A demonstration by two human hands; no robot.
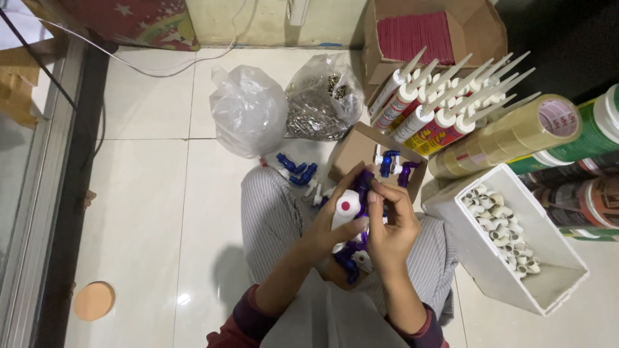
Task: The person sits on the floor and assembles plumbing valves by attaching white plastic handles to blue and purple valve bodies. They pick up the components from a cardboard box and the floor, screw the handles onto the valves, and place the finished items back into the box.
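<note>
My left hand [330, 225] grips a white plastic tap [346, 207] with a red dot on its round end. My right hand [389, 222] pinches the purple handle [362, 183] at the top of that same tap, fingers closed on it. Both hands are held above my lap, over striped trousers. More purple and white taps [351, 259] lie in my lap under the hands. Several blue and white taps [298, 172] lie on the floor just beyond my knee. A small open cardboard box [351, 151] ahead holds a few more blue and purple taps [390, 164].
A white bin [548, 287] with small white fittings stands at the right. Sealant tubes [429, 106], tape rolls [509, 135] and a carton [477, 29] of red items lie beyond. Two clear plastic bags [248, 109] sit on the tiled floor; one holds metal parts [319, 103].
</note>
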